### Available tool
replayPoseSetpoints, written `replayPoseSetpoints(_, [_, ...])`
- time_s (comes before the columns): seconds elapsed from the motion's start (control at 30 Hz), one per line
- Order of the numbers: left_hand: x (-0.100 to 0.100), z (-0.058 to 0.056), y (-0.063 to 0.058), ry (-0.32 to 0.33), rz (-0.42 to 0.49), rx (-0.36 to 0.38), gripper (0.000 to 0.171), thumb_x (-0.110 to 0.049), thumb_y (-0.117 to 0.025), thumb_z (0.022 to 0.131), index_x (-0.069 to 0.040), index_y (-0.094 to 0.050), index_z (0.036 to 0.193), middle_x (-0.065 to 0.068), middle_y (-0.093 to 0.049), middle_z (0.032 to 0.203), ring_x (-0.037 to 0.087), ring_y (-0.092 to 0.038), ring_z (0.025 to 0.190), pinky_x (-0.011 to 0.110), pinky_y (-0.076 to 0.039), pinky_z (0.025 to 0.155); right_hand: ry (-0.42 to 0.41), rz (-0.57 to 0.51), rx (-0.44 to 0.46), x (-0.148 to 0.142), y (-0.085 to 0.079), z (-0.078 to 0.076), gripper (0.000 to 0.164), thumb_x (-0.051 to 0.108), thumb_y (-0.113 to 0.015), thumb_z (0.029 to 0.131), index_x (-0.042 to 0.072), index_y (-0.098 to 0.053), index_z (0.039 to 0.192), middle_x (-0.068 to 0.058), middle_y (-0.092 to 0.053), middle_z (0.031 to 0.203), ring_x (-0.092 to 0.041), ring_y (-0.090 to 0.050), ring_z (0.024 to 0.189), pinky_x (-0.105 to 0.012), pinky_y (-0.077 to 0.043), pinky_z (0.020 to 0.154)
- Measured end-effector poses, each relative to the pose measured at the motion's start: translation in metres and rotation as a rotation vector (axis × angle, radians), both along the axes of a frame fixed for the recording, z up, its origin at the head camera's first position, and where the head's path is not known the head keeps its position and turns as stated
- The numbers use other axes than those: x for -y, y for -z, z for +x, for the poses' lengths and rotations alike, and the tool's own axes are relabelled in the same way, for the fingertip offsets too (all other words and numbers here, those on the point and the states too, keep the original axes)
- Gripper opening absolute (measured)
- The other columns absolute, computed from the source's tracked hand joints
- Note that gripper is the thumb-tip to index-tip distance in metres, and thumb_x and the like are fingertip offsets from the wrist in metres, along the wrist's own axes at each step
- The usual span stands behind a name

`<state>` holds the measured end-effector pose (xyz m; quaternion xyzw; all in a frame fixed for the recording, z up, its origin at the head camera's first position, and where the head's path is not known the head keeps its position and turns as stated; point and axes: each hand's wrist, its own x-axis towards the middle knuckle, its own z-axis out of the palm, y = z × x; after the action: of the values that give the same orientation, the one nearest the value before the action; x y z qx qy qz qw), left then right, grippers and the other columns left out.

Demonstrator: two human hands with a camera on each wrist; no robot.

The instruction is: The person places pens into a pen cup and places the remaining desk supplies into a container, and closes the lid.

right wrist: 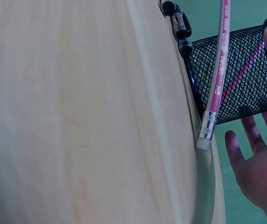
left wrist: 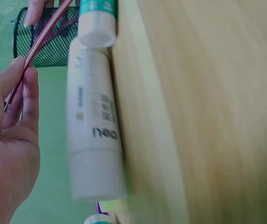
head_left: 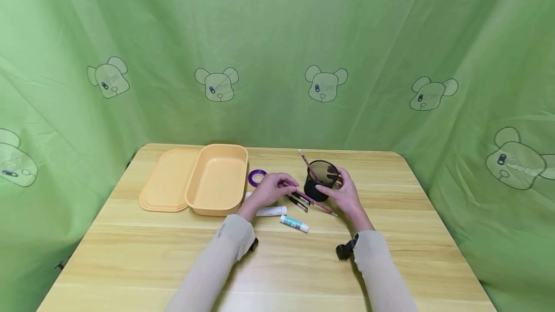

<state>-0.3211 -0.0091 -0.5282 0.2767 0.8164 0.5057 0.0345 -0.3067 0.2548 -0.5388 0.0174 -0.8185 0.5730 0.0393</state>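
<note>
Beige sleeves [head_left: 197,278] extend forward over a pale wood-grain table [head_left: 299,273], both forearms angled inward. The left hand [head_left: 270,189] pinches a slim pink pencil with a white eraser [head_left: 323,208] between thumb and fingers; the right hand [head_left: 348,197] holds a black cylindrical wire-mesh cup [head_left: 315,193], thumb on its near side. The held pencil slants from the left fingers toward the right wrist, passing in front of the cup, in which a second pink pencil [head_left: 308,165] leans. A short teal-and-white glue stick [head_left: 295,224] lies nearer than both hands. The left wrist partly covers a white plastic glue tube [head_left: 271,212]; the left hand hides the held pencil's other end in the head view and part of the slim black pens [head_left: 297,203]. The right fingers are partly obscured behind the cup.
</note>
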Motion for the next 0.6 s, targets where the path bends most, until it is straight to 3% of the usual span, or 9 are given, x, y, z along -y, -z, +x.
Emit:
replayPoseSetpoints(0.3, [-0.001,0.008,-0.011,-0.068,0.106,-0.02,0.012,-0.021,-0.07,0.088,-0.016,-0.072,0.099,-0.006,-0.07,0.091,0.014,-0.066,0.079,0.022,-0.056,0.069,0.003,-0.016,-0.001,0.001,-0.001,0.001,0.09,0.037,-0.086,0.068,0.02,-0.039,0.142,-0.01,-0.043,0.142,-0.035,-0.042,0.128,-0.05,-0.035,0.109])
replayPoseSetpoints(0.6, [0.005,0.014,-0.028,-0.165,0.168,0.002,0.015,-0.024,-0.07,0.087,-0.015,-0.071,0.1,-0.008,-0.07,0.089,0.009,-0.065,0.077,0.024,-0.056,0.069,-0.006,-0.03,0.013,0.0,-0.001,0.001,0.089,0.034,-0.086,0.069,0.02,-0.038,0.143,-0.012,-0.041,0.144,-0.039,-0.041,0.129,-0.052,-0.034,0.109])
